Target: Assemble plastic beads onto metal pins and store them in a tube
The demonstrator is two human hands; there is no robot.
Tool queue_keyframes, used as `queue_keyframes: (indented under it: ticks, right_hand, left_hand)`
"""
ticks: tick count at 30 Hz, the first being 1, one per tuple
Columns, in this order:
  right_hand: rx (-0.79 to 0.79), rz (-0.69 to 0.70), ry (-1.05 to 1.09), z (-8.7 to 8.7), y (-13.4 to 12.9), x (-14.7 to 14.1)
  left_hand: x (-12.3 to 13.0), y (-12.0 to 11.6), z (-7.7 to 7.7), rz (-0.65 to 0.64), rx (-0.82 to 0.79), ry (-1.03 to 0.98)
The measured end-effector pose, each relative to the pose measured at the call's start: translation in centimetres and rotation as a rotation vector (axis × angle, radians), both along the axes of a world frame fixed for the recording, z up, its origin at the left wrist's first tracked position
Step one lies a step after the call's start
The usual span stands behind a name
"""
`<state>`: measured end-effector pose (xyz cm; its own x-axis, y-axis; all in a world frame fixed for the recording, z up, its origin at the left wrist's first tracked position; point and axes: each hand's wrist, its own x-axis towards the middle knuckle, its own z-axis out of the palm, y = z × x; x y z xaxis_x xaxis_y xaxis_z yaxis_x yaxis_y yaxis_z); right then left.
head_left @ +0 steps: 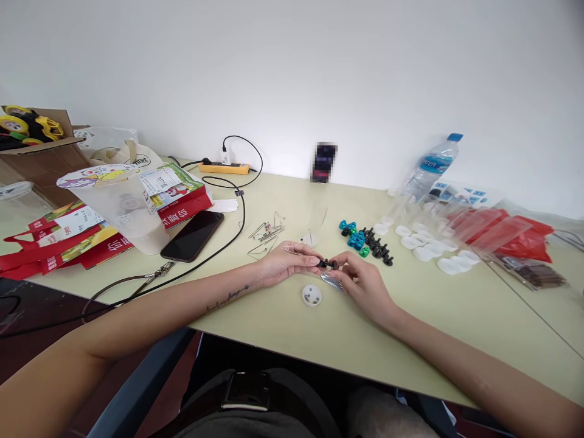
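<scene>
Pale green tabletop (274,322) is the largest item on record and carries all the work. At its left end stands a cardboard box (45,173); nearer, a tall plastic cup (137,213) stands just beside a dark phone (192,237). Far right, a water bottle (433,164) leans towards the wall. A black cable (214,252) passes near the left forearm; a snag there could jerk the arm. Both hands are near each other at centre: the left hand (285,264) and the right hand (365,283) each pinch a small black part between the fingertips, and a thin bent wire (294,250) shows at the left fingers. Beyond the left hand lie loose wire pieces (269,231), judged liable to tangle if swept together. White discs (429,240) and blue pieces (356,240) lie to the right. Directly below the grip sits a shallow white dish (312,304) containing small metal bits (311,296); a dropped part or low wrist could tip it and scatter them. The black part (325,264) itself is largely covered by fingers, so its exact form cannot be certified; an uneven pinch could let it slip.
</scene>
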<state>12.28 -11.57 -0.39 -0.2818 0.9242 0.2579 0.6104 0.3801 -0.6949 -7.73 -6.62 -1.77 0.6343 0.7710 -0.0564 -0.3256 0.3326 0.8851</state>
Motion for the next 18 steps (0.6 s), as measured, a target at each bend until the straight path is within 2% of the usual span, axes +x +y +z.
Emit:
queue_keyframes:
  ticks: [3, 8, 14, 18]
  right_hand:
    - [0.002, -0.016, 0.001, -0.01, 0.02, 0.02]
    - [-0.006, 0.048, -0.023, 0.14, -0.03, 0.08]
    - [0.013, -0.018, 0.007, -0.1, -0.01, 0.05]
    - [0.001, 0.027, -0.007, 0.01, -0.02, 0.08]
  left_hand:
    - [0.0, -0.02, 0.01, -0.003, 0.009, -0.005]
    - [-0.07, -0.04, 0.04, -0.037, 0.021, -0.004]
    - [-0.06, -0.01, -0.03, -0.006, 0.019, -0.014]
    - [-0.01, 0.01, -0.01, -0.022, 0.017, -0.003]
